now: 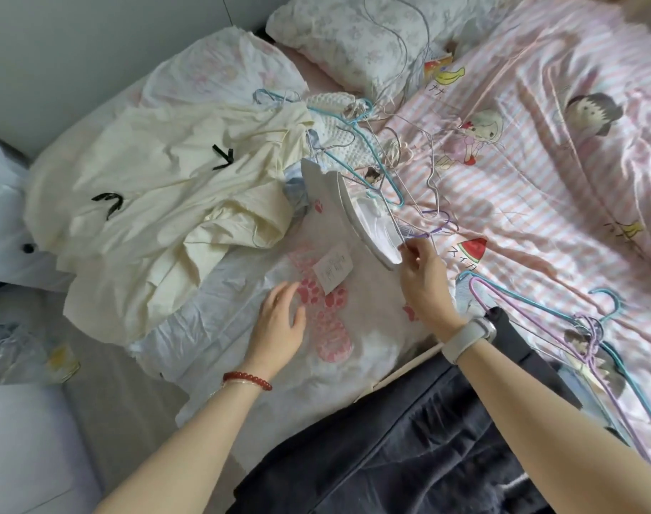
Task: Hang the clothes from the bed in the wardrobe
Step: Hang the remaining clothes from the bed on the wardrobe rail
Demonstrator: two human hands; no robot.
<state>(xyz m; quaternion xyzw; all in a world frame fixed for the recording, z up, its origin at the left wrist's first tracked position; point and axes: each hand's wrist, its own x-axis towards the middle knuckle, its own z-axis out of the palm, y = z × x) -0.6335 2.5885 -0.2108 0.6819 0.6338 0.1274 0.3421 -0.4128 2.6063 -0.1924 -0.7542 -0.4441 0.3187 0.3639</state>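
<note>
A white top with pink paw prints (338,298) lies flat at the bed's near edge, a paper tag (333,270) on it. My right hand (424,280) pinches its neckline (361,220) together with a purple wire hanger (435,228) that pokes out of the collar. My left hand (281,324) rests flat on the top's front, fingers relaxed. A cream garment with black bows (160,187) lies crumpled to the left. A white knitted piece (346,131) sits behind it among hangers.
Loose blue, purple and pink wire hangers (561,328) lie over the pink striped cartoon quilt (557,172). A floral pillow (353,35) lies at the head. A dark garment (427,439) hangs over the near edge. Plastic bags (5,217) stand at the left.
</note>
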